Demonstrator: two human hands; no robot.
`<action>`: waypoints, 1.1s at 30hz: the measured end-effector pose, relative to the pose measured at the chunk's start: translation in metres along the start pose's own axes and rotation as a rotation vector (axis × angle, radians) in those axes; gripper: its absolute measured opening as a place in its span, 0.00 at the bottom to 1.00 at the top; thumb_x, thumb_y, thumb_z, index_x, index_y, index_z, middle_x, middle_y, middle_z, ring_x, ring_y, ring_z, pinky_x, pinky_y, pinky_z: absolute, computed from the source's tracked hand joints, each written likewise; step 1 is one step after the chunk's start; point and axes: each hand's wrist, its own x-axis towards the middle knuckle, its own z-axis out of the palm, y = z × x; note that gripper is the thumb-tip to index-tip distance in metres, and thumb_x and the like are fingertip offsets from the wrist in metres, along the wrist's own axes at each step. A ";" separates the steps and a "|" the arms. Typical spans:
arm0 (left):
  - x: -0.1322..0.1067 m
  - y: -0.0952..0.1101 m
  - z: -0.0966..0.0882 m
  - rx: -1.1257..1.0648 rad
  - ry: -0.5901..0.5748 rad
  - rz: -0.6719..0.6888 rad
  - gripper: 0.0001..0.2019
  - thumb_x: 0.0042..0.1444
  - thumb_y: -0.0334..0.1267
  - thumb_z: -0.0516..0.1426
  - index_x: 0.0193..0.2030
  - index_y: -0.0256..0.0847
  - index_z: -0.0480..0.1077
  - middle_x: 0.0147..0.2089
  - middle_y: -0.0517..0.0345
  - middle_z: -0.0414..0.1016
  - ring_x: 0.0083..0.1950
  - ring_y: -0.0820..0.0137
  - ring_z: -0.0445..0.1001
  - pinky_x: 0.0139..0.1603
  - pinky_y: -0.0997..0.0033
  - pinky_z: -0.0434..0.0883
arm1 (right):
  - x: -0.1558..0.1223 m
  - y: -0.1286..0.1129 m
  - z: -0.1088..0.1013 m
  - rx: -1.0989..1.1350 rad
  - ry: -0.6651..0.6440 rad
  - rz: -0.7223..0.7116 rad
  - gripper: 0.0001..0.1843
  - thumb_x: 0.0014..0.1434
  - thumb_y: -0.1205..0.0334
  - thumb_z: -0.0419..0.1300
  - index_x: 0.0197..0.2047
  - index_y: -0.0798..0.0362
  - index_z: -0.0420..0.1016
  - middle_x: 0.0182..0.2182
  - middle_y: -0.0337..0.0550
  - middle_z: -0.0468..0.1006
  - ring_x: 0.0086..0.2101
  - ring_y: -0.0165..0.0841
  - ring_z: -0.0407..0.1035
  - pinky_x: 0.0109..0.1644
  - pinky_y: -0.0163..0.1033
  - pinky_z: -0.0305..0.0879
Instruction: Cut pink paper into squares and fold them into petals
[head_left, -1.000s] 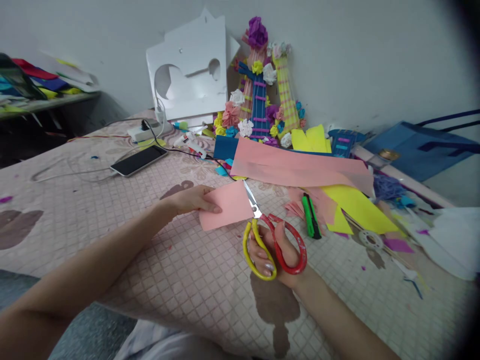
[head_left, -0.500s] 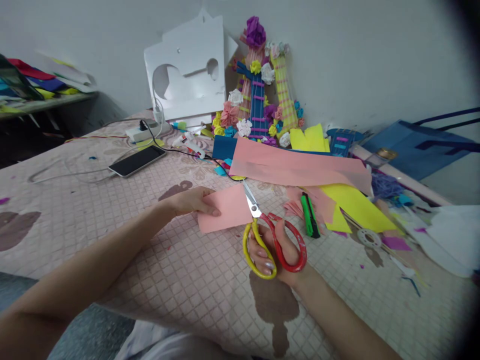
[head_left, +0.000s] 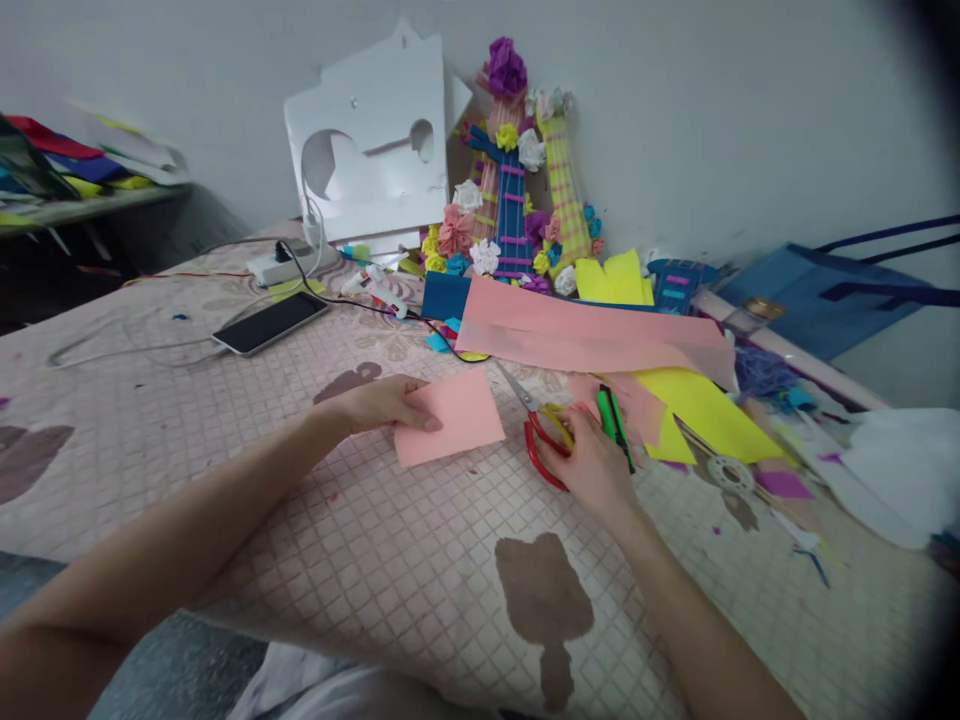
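Note:
A small rectangle of pink paper [head_left: 459, 415] is pinched at its left edge between the thumb and fingers of my left hand [head_left: 388, 404]. To its right, my right hand [head_left: 592, 462] has its fingers closed on the scissors [head_left: 541, 425], which have one red and one yellow handle. Their blades look shut and point away to the upper left, apart from the paper. A green box cutter [head_left: 613, 425] lies just beyond my right hand, beside pink paper scraps [head_left: 637, 412].
A long pink paper strip [head_left: 585, 330] lies behind the hands, with yellow paper [head_left: 709, 410] by it. The phone [head_left: 271, 323], glue gun [head_left: 379, 290] and cables are at back left. Paper-flower-decorated guitar shapes [head_left: 513, 210] lean against the wall near a white foam board [head_left: 375, 130].
The scissors have come away from the paper's right edge. My right hand has moved up and right with them, turning them over and closing the blades. My left hand stays nearly still.

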 end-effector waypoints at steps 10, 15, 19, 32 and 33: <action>-0.001 -0.005 0.016 -0.043 -0.131 0.008 0.20 0.37 0.37 0.69 0.40 0.35 0.75 0.38 0.51 0.80 0.38 0.65 0.77 0.40 0.68 0.73 | -0.008 -0.026 0.011 0.454 -0.190 -0.070 0.19 0.62 0.44 0.51 0.38 0.48 0.75 0.35 0.46 0.75 0.34 0.38 0.69 0.33 0.42 0.65; 0.000 -0.007 0.025 0.041 -0.172 -0.012 0.20 0.37 0.39 0.69 0.38 0.35 0.75 0.38 0.52 0.79 0.37 0.66 0.77 0.38 0.71 0.73 | -0.019 -0.033 0.023 0.706 -0.436 0.111 0.17 0.56 0.46 0.60 0.29 0.51 0.69 0.19 0.33 0.66 0.16 0.24 0.55 0.17 0.31 0.48; 0.003 -0.008 0.023 0.059 -0.094 0.027 0.18 0.45 0.48 0.66 0.35 0.35 0.72 0.28 0.59 0.74 0.26 0.76 0.71 0.24 0.81 0.64 | -0.016 -0.027 0.027 0.734 -0.364 0.184 0.17 0.53 0.49 0.64 0.26 0.53 0.66 0.16 0.29 0.61 0.15 0.21 0.52 0.15 0.29 0.44; 0.010 -0.012 0.007 0.000 0.033 0.020 0.18 0.42 0.46 0.68 0.34 0.35 0.72 0.28 0.60 0.74 0.27 0.76 0.72 0.30 0.76 0.71 | -0.014 -0.027 0.025 0.794 -0.259 0.308 0.22 0.43 0.46 0.69 0.24 0.53 0.65 0.14 0.30 0.64 0.14 0.21 0.54 0.12 0.27 0.43; 0.010 -0.012 0.007 0.004 0.036 0.023 0.18 0.42 0.46 0.67 0.34 0.35 0.72 0.28 0.60 0.74 0.27 0.76 0.72 0.30 0.76 0.71 | -0.014 -0.027 0.025 0.790 -0.253 0.311 0.22 0.43 0.46 0.69 0.24 0.52 0.65 0.14 0.30 0.64 0.14 0.21 0.54 0.12 0.27 0.44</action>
